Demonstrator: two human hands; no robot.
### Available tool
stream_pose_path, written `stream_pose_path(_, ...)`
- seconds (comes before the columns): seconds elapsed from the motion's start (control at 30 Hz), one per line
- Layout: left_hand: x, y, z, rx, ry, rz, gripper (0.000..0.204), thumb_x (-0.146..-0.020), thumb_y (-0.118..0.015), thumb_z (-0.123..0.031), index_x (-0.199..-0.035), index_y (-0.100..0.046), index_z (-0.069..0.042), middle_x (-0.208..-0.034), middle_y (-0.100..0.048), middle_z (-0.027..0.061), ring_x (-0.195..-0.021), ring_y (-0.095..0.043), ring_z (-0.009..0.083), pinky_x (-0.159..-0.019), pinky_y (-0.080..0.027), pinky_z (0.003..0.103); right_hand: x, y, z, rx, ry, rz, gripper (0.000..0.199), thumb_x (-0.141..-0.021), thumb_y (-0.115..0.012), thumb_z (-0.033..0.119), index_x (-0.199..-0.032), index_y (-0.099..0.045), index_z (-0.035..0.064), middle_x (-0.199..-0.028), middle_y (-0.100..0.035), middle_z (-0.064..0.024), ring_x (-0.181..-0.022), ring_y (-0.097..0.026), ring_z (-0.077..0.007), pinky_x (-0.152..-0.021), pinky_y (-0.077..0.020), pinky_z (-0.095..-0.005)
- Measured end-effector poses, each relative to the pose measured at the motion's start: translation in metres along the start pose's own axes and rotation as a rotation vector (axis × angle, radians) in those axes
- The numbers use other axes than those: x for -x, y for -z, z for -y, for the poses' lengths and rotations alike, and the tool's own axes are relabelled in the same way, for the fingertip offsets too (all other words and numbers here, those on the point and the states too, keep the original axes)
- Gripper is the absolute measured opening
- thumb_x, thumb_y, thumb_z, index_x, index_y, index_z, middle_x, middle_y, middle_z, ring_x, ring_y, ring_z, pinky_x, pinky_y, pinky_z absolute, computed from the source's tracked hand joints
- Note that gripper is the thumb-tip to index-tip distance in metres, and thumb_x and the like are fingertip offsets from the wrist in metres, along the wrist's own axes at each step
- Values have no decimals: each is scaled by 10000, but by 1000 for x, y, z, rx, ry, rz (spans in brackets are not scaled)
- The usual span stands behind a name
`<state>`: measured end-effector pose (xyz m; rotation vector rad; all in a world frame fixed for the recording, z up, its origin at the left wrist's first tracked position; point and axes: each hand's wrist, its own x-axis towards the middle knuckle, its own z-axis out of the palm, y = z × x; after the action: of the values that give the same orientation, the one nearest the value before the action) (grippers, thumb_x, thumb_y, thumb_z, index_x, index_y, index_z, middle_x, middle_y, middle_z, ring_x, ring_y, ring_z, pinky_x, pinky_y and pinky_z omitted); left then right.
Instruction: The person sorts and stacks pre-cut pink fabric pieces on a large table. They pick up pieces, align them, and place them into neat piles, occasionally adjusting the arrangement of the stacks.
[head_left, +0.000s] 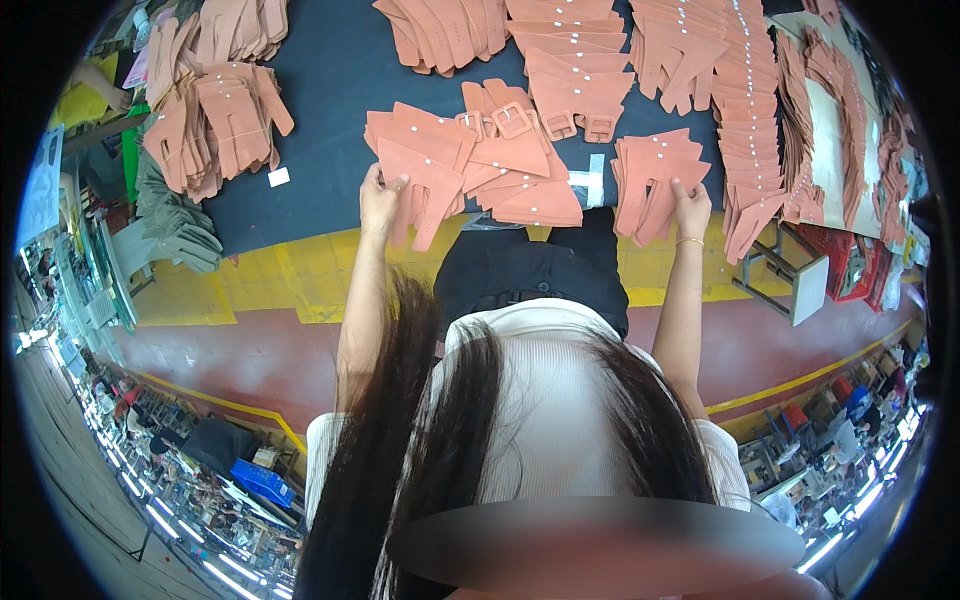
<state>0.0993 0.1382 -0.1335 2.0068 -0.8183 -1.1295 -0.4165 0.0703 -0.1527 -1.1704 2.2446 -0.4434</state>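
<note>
At the near edge of the dark table, my left hand [380, 200] is closed on the lower left side of a small fan of coral, leather-like cut pieces [425, 150], its thumb on top. Off to the right, my right hand [690, 208] pinches the edge of another coral stack [655, 175], whose pieces have a slot and small white marks. Between my hands lies an overlapping pile of coral pieces [535, 200]. Coral straps with covered buckles [512, 120] rest at its far side.
Fanned rows of coral pieces [575, 60] cover the table's far side and right. Banded bundles [235, 115] sit at the left, near a small white slip [278, 177]. Clear tape [596, 180] lies by the near edge. A stool [808, 290] and red crate [850, 262] stand right.
</note>
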Motion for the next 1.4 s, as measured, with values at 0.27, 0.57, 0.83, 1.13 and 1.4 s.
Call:
stream_pose_path(0.27,-15,-4,-5,-418,-155,-88,270,-807,-711,-165,-982,-629,24,-935,-673,145,-844,-629,236,-781,-481,350,3,-6,-14,-189,106,-18,372,-820,-724,257,-1063,-634,-10,-972,-702,-177,-887,-682,-266,-779,-508,-362)
stream_pose_path(0.57,-23,-5,-16,110,129,33,193,-818,-689,-65,-968,-616,32,-924,-683,93,-782,-629,143,-730,-497,288,23,7,21,-69,-68,-10,366,-792,-726,311,-983,-642,10,-882,-693,-166,-802,-663,-312,-732,-500,-385)
stream_pose_path(0.83,-23,4,-7,300,224,167,270,-850,-677,-93,-1076,-599,33,-1022,-665,114,-874,-651,185,-783,-521,313,24,1,11,-128,18,-66,347,-802,-722,306,-975,-635,19,-853,-683,-169,-800,-660,-324,-724,-500,-392)
stream_pose_path(1.13,-13,0,0,97,45,-35,254,-818,-698,-96,-1028,-641,36,-946,-691,97,-819,-627,135,-746,-501,285,13,-9,-11,22,214,-221,434,-756,-765,193,-1065,-544,-16,-939,-582,-150,-820,-575,-312,-746,-475,-388)
stream_pose_path(1.4,-4,-3,-5,-16,23,-93,211,-859,-670,-104,-1031,-637,13,-965,-671,75,-832,-611,115,-747,-484,261,56,59,60,75,299,92,349,-837,-666,160,-1158,-574,61,-678,-556,-114,-646,-614,-236,-620,-479,-365)
